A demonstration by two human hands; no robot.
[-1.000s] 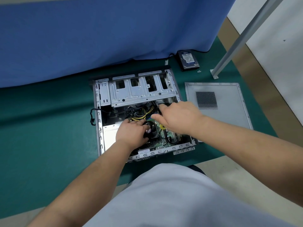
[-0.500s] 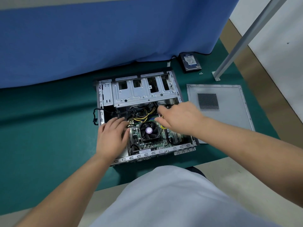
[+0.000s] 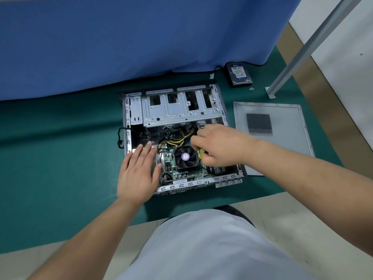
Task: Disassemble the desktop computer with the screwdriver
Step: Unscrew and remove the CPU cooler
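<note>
Yellow plastic shows between the curled fingers of my right hand (image 3: 219, 147): the screwdriver (image 3: 201, 153) handle, clenched in my fist just beside the CPU fan (image 3: 185, 157). My left hand (image 3: 139, 172) lies flat, fingers straight and together, pressing on the left side of the open computer case (image 3: 181, 110). Beyond my right wrist, the removed side panel (image 3: 282, 122) rests on the green mat (image 3: 60, 148).

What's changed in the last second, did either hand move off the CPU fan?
The left hand came off the CPU fan and slid left; it now lies flat with straight fingers on the computer case's left side. The right hand stayed beside the fan, gripping the yellow-handled screwdriver. Case, side panel and hard drive are unmoved.
</note>
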